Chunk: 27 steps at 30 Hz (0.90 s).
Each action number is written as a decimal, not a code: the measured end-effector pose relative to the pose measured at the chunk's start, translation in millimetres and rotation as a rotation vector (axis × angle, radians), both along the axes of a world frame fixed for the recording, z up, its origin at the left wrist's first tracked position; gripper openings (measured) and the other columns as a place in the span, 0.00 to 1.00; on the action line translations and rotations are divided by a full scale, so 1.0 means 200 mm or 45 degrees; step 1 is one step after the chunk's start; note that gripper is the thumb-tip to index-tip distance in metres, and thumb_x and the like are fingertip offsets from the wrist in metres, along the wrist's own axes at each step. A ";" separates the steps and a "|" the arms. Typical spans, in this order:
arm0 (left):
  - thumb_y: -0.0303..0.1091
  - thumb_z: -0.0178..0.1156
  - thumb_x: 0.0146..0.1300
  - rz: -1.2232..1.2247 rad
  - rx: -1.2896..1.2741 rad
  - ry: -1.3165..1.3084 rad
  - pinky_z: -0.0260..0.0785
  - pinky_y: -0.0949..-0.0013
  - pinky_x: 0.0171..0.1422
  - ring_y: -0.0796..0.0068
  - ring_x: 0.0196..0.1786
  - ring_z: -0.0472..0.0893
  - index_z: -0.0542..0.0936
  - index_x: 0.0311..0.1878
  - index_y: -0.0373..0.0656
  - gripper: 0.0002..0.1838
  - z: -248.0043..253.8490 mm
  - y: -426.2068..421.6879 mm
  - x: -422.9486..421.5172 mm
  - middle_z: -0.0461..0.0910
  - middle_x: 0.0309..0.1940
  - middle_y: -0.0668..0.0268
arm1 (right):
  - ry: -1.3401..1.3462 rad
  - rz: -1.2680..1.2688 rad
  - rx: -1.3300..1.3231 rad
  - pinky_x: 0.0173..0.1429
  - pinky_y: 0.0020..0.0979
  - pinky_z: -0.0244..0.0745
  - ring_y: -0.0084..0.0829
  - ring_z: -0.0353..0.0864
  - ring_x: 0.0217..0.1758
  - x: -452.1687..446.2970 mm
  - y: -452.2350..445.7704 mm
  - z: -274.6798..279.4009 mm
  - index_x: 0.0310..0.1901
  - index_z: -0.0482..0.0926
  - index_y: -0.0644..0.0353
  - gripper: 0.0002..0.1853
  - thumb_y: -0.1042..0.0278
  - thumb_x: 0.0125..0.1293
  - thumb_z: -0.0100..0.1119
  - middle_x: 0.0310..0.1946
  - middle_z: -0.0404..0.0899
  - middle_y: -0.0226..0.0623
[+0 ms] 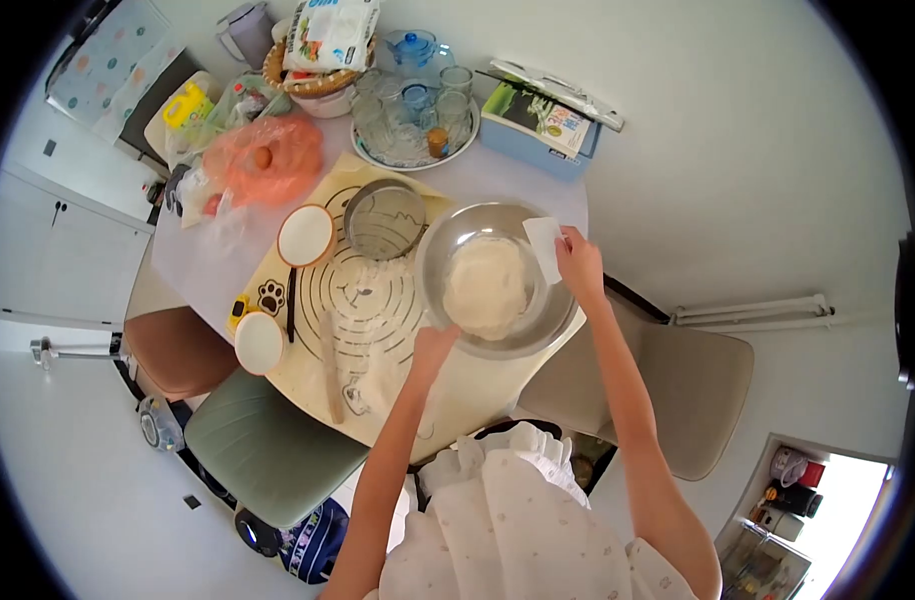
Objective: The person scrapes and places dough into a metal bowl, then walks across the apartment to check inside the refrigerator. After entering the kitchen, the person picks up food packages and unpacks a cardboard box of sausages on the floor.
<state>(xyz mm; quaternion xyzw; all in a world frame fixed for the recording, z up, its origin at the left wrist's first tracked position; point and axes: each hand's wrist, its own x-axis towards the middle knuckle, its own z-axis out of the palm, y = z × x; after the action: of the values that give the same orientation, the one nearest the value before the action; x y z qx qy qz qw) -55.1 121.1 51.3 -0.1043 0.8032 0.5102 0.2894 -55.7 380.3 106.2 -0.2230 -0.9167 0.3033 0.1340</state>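
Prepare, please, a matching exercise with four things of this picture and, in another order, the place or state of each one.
1. Round tray
2. White scraper
3. Rolling pin
4. Metal bowl

A. Held in the right hand
B. Contains a pale, flour-like heap
C. Under the glassware
D. On the patterned mat, left of the left hand

Pairs: 1-C, 2-A, 3-D, 4-B

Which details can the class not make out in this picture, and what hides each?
Head view: left hand, fingers mostly hidden by the metal bowl.
Head view: bowl floor, covered by pale powder.
Head view: orange bag, some contents veiled by crumpled plastic.
Head view: white bag, fine print too small.
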 end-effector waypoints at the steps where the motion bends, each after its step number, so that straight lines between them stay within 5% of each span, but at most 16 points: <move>1: 0.43 0.55 0.44 -0.017 0.030 -0.005 0.57 0.71 0.20 0.77 0.15 0.66 0.73 0.16 0.31 0.20 0.02 -0.06 0.05 0.69 0.11 0.65 | -0.011 0.012 -0.011 0.31 0.39 0.68 0.46 0.73 0.25 0.03 -0.04 0.00 0.37 0.71 0.59 0.09 0.69 0.54 0.49 0.22 0.74 0.46; 3: 0.43 0.54 0.45 -0.027 0.050 -0.016 0.58 0.70 0.21 0.77 0.16 0.66 0.73 0.16 0.30 0.21 0.03 -0.18 0.11 0.69 0.12 0.65 | 0.056 0.042 -0.147 0.28 0.31 0.67 0.39 0.73 0.21 0.09 -0.10 -0.02 0.39 0.71 0.62 0.11 0.70 0.53 0.51 0.21 0.74 0.46; 8: 0.47 0.54 0.49 -0.571 -0.584 0.051 0.62 0.68 0.25 0.67 0.18 0.73 0.77 0.22 0.36 0.20 0.24 -0.29 0.11 0.74 0.16 0.58 | 0.113 -0.019 -0.269 0.27 0.30 0.67 0.38 0.72 0.21 0.17 -0.18 -0.08 0.38 0.71 0.62 0.10 0.71 0.53 0.52 0.20 0.73 0.45; 9: 0.47 0.54 0.49 -0.584 -0.588 0.047 0.62 0.68 0.25 0.67 0.18 0.73 0.77 0.22 0.36 0.20 0.27 -0.26 0.09 0.74 0.16 0.58 | 0.122 -0.057 -0.279 0.27 0.32 0.67 0.42 0.73 0.22 0.18 -0.20 -0.07 0.38 0.70 0.62 0.10 0.71 0.53 0.52 0.19 0.73 0.45; 11: 0.45 0.55 0.49 -0.638 -0.622 0.676 0.64 0.66 0.29 0.62 0.23 0.74 0.78 0.26 0.41 0.15 0.30 -0.13 0.04 0.75 0.19 0.58 | 0.167 -0.093 -0.304 0.27 0.32 0.67 0.41 0.73 0.21 0.19 -0.21 -0.10 0.38 0.71 0.62 0.10 0.72 0.53 0.52 0.19 0.73 0.45; 15: 0.35 0.56 0.48 -0.778 -0.199 0.991 0.65 0.64 0.33 0.62 0.29 0.74 0.79 0.28 0.46 0.06 0.07 0.21 -0.06 0.74 0.26 0.60 | 0.259 -0.155 -0.334 0.28 0.31 0.67 0.38 0.73 0.22 0.22 -0.22 -0.17 0.38 0.71 0.62 0.10 0.72 0.53 0.51 0.20 0.74 0.45; 20: 0.32 0.56 0.45 -0.920 -0.289 0.933 0.65 0.64 0.32 0.61 0.29 0.74 0.79 0.27 0.47 0.05 -0.12 0.42 -0.15 0.72 0.27 0.61 | 0.260 -0.216 -0.454 0.29 0.24 0.68 0.25 0.73 0.22 0.27 -0.22 -0.20 0.38 0.72 0.64 0.10 0.72 0.54 0.53 0.22 0.76 0.42; 27: 0.31 0.57 0.41 -0.917 -0.308 0.951 0.66 0.64 0.31 0.61 0.27 0.74 0.78 0.25 0.44 0.05 -0.17 0.43 -0.15 0.72 0.26 0.61 | 0.234 -0.266 -0.528 0.28 0.22 0.66 0.21 0.70 0.21 0.31 -0.19 -0.16 0.38 0.73 0.64 0.10 0.72 0.53 0.53 0.21 0.75 0.37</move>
<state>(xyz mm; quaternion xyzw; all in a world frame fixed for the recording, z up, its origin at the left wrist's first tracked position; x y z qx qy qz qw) -85.7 206.2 16.9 0.3341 0.8895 0.2848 0.1263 5.3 342.7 73.9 -0.3106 -0.7908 0.4885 0.1989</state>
